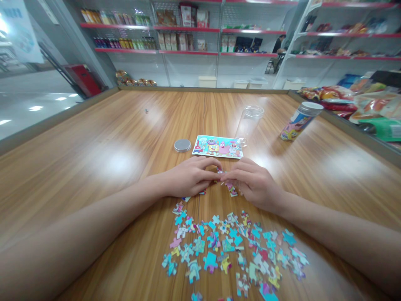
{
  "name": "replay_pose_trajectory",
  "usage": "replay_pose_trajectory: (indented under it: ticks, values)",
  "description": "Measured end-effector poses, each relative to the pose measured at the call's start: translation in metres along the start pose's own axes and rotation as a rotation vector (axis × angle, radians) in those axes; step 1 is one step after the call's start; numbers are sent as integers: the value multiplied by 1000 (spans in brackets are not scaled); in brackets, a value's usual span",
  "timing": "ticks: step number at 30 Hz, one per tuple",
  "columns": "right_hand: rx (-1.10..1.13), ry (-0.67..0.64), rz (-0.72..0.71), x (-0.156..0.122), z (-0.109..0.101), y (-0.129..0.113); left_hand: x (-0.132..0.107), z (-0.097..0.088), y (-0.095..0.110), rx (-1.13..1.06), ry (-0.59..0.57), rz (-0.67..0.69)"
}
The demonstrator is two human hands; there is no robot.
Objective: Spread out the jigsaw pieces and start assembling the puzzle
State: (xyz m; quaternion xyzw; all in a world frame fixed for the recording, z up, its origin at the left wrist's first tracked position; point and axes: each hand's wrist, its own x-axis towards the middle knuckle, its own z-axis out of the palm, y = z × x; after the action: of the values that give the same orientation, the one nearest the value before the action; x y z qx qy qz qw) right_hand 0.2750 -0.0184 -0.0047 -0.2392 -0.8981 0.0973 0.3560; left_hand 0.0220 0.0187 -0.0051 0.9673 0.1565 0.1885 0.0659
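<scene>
My left hand (196, 176) and my right hand (255, 184) meet at mid-table, fingertips nearly touching. Between them is a small group of joined jigsaw pieces (232, 190), partly covered by my fingers. The left fingers are bent and closed on its edge. With fingertips pinched together, the right hand grips a piece there, mostly hidden. Loose jigsaw pieces (210, 261), many of them light blue, lie spread closer to me. Just beyond my hands lies a cartoon picture card (219, 146).
A silver lid (182, 145) sits left of the card. Behind it a clear plastic tube (249, 121) stands, with a printed canister (299, 122) to its right. Snack bags (338, 100) line the right edge. Shelves (188, 29) and a seated person (278, 48) are beyond the table.
</scene>
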Motion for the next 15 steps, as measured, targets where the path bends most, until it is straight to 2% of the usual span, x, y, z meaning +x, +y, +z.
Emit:
replay_pose_trajectory:
  ticks: [4, 10, 15]
  values:
    - [-1, -39, 56, -1, 1, 1, -1, 0, 0, -10, -1, -1]
    - [-186, 2, 198, -1, 0, -5, -1, 0, 0, -32, 3, -12]
    - [-141, -13, 170, -3, 2, -2, -2, 0, 0, -53, 22, -9]
